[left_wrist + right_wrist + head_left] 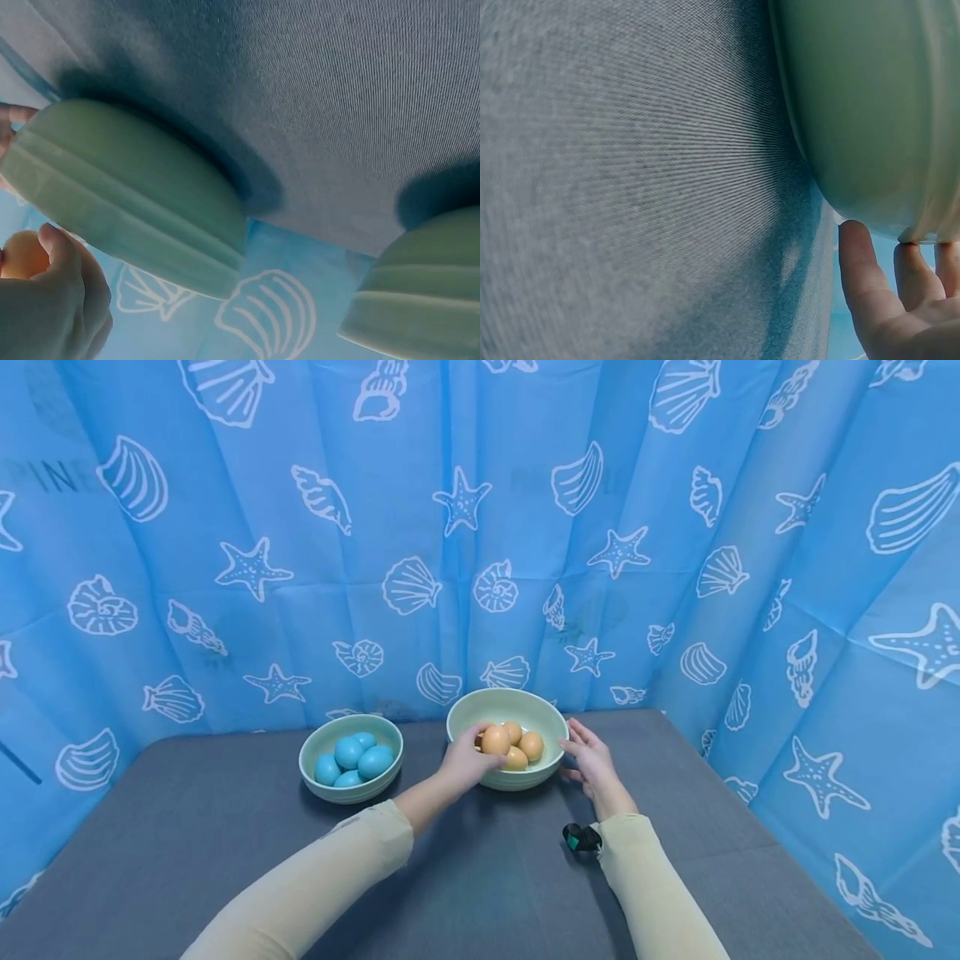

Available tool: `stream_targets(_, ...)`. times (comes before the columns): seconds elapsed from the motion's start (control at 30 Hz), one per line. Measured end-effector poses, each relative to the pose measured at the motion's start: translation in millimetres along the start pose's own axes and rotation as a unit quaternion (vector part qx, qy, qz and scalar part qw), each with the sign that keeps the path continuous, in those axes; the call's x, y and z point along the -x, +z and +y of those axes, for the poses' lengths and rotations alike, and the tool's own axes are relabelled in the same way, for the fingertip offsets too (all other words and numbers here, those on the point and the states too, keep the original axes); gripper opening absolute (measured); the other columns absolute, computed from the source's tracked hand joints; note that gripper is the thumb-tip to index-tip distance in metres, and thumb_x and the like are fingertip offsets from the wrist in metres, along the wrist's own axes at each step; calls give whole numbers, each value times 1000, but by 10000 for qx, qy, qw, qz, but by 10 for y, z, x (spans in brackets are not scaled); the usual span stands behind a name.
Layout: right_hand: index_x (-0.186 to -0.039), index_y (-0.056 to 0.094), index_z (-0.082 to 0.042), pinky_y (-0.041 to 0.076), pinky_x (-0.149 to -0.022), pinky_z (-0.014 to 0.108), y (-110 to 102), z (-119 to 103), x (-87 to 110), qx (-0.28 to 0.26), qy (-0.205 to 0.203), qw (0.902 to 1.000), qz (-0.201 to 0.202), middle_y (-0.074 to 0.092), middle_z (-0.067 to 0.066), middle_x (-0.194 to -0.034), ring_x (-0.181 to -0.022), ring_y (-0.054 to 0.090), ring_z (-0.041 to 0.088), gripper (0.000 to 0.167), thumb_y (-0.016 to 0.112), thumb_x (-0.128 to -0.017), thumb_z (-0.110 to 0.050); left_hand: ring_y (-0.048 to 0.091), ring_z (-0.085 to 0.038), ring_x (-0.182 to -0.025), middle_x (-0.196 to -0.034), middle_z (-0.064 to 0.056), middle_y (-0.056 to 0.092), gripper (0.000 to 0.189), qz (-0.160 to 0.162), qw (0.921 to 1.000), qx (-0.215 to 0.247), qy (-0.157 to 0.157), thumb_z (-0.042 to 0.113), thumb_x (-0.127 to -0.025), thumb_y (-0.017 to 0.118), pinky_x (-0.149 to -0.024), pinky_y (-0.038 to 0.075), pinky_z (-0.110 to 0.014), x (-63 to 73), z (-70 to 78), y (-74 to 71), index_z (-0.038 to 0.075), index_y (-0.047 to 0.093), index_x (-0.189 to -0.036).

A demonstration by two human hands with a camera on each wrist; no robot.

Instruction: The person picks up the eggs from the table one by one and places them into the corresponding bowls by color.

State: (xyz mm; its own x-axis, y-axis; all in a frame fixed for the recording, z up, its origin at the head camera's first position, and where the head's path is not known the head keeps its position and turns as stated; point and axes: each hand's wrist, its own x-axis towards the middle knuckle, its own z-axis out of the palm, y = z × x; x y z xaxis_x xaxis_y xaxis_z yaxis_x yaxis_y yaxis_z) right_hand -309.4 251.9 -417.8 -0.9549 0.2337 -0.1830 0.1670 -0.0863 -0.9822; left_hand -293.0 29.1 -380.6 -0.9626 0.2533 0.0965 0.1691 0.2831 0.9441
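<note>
My left hand (467,763) pinches a brown egg (496,740) over the larger light green bowl (472,708). In the left wrist view the same egg (25,256) shows by the thumb, above the bowl's rim. More brown eggs (532,745) lie inside that bowl, some partly hidden by the held egg and hand. At the bowl's right side my right hand (594,765) rests its fingers against the outer wall. The right wrist view shows fairly straight fingers (864,270) touching the bowl's side (862,112).
To the left stands a smaller light green bowl (315,781) with several blue eggs (349,752). A dark grey cloth (480,877) covers the table. Behind and to the right hangs a blue curtain (517,535) with white shells. A black band (582,837) sits at the right wrist.
</note>
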Motion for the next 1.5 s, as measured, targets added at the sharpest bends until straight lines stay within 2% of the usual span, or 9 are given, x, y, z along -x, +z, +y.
stream_targets(0.2,-155,25,-14,38,-104,58,1,-2,28,-1,-15,10000,-42,23,4,-159,-143,26,27,61,51,-101,-10,57,-32,-112,-125,-21,58,59,46,9998,-194,-51,-2,-81,74,-90,52,-41,-135,-18,26,-5,50,-135)
stream_targets(0.37,-155,25,-13,38,-103,58,1,-13,50,4,-28,10000,-20,23,4,-158,-143,27,27,60,51,-101,-9,56,-31,-113,-127,-20,58,57,-364,9956,-860,1,0,-80,75,-94,49,-42,-251,-37,50,-5,53,-132)
stream_targets(0.6,-155,24,-13,37,-104,58,-3,-11,57,-8,-39,10000,-19,23,5,-159,-144,26,28,60,50,-101,-9,58,-24,-105,-117,-15,64,53,-1315,9600,-2428,463,9,-76,82,-94,47,-35,-417,-39,52,-6,61,-123)
stream_targets(0.87,-155,24,-12,38,-102,59,41,-6,57,21,-75,10000,-36,23,6,-158,-143,27,29,60,50,-100,-8,54,-17,-87,-99,-6,64,34,-1730,9374,-3023,13,11,-81,77,-81,47,-26,-460,11,27,0,66,-111)
stream_targets(1.07,-155,26,-13,38,-102,60,87,15,42,-5,-45,10000,-87,24,6,-158,-143,27,28,60,50,-101,-8,53,-16,-98,-112,-4,64,24,-2063,9172,-3399,-238,7,-88,69,-93,44,-28,-483,-7,29,7,70,-111)
stream_targets(1.27,-155,26,-12,37,-102,61,133,31,20,-29,-37,9999,-148,24,7,-158,-143,27,30,60,50,-100,-7,54,-15,-97,-111,-3,64,27,-2148,9031,-3688,-464,2,-88,64,-90,45,-26,-536,-59,40,7,70,-115)
stream_targets(1.33,-155,25,-11,37,-102,61,153,31,9,-38,-33,9998,-167,24,7,-158,-143,26,30,60,50,-100,-7,56,-16,-100,-114,-4,65,28,-2067,9014,-3775,-469,5,-88,67,-91,45,-26,-550,-69,28,7,69,-116)
stream_targets(1.4,-155,25,-11,37,-102,61,175,33,-4,-50,-17,9998,-181,24,7,-158,-143,26,29,60,50,-100,-7,57,-18,-105,-116,-6,65,30,-1923,9056,-3753,-450,9,-87,71,-93,45,-27,-550,-71,3,6,69,-117)
stream_targets(1.5,-155,25,-12,38,-102,60,225,32,-38,-22,7,9996,-269,24,7,-158,-143,26,29,60,50,-100,-7,57,-23,-109,-118,-11,64,38,-1598,9280,-3342,-387,10,-83,77,-94,47,-31,-523,-82,-84,0,66,-118)
